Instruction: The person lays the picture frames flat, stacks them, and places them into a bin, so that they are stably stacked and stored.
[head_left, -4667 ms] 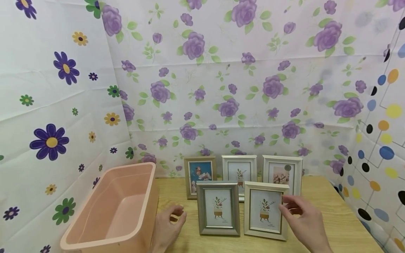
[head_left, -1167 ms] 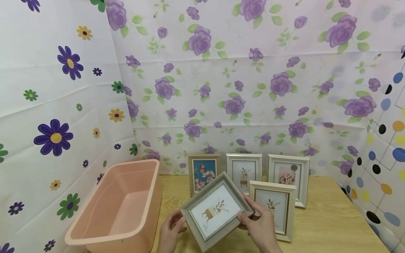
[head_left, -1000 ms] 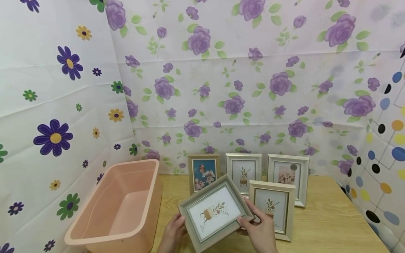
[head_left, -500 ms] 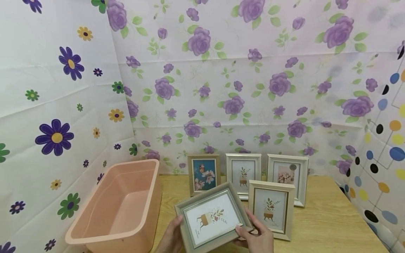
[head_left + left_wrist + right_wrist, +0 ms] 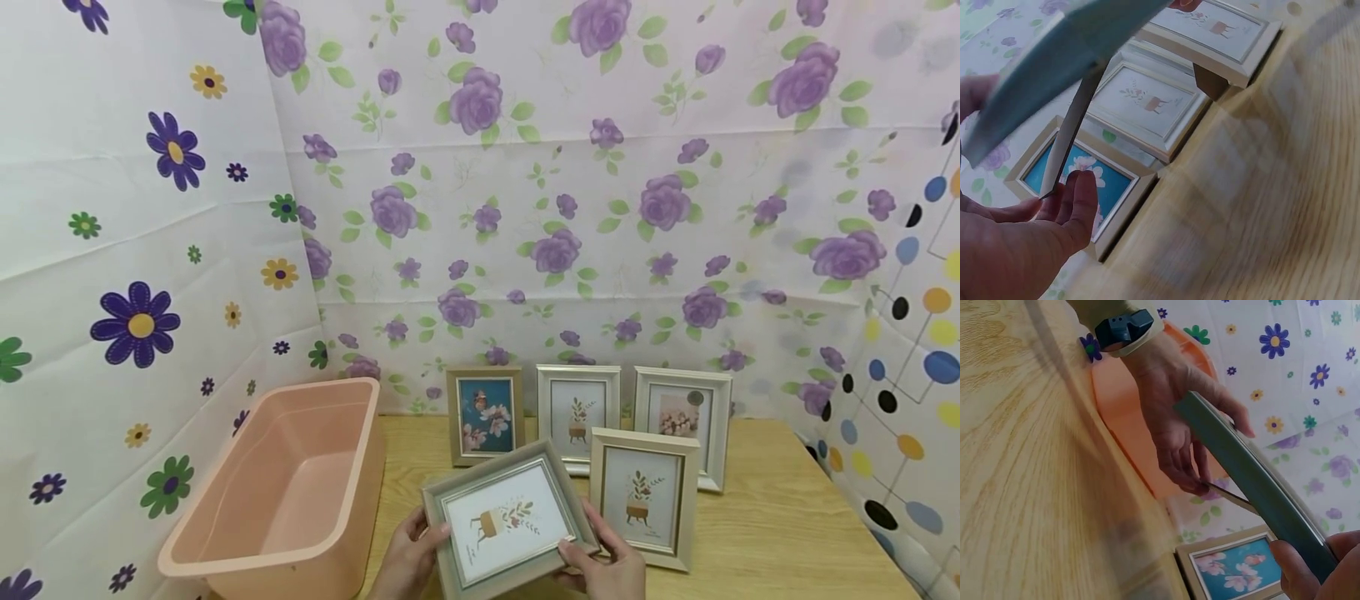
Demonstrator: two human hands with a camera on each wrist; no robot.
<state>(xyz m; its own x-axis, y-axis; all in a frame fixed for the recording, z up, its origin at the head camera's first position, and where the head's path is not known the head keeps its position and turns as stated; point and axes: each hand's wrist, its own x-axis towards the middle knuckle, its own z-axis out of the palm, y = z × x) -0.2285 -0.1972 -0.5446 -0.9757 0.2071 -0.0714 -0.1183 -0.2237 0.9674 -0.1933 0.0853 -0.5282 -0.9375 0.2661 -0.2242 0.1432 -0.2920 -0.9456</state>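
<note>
A silver-grey picture frame [image 5: 510,521] with a potted-plant print is held turned sideways and tilted back above the front of the table. My left hand [image 5: 411,550] holds its left edge, thumb on the front. Behind the frame, in the left wrist view, the left fingertips [image 5: 1085,187] touch the end of the swung-out stand leg [image 5: 1075,128]. My right hand [image 5: 603,567] grips the opposite edge, its thumb on the front border; some of its fingers are hidden behind the frame. Just right of it stands a champagne-coloured picture frame [image 5: 686,508] with the same print.
Behind stand a frame with a blue flower picture [image 5: 454,417], a silver-white frame [image 5: 617,392] and a white frame with a pink flower picture [image 5: 720,425]. A deep pink plastic bin [image 5: 363,467] sits at the left of the wooden table [image 5: 780,517]. Patterned cloths hang around.
The silver-grey frame stood upright on the table with both hands off it; now both hold it, raised and turned. Over the last second it came slightly lower, and the left thumb moved onto its front.
</note>
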